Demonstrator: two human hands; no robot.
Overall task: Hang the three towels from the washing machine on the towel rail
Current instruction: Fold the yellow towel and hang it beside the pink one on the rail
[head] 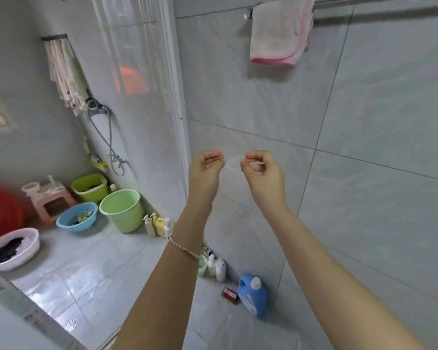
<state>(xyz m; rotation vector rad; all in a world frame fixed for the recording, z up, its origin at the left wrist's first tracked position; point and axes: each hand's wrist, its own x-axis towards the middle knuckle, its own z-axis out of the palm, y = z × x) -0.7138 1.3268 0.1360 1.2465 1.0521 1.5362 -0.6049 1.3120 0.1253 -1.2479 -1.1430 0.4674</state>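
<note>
Towel count on rail: one. A white towel with pink edging [278,31] hangs folded over the left end of the chrome wall-mounted towel rail [249,13], far and high on the right-hand tiled wall. The rest of the rail to the right of it looks bare. The other two towels are not in view.

Hands: both are raised in front of the wall, well below the rail and apart from the hung towel. The left hand [206,165] has its fingers curled in, thumb against the fingertips. The right hand [261,168] is curled the same way. Between them runs a thin pale strand [234,159], which each hand appears to pinch at one end (too faint to say what it is; certainly not a towel).

Near left: the blurred white edge of an appliance [13,296] shows in the bottom corner, probably the washing machine, though I cannot confirm it.

Step in hand, as judged: between towels, with one hung and two to go.

Next move calls for: letting go of the strand, turning to the near left, and lifting a second towel out. Then a reach up and right, to drape it beside the first without overlapping it.
</note>
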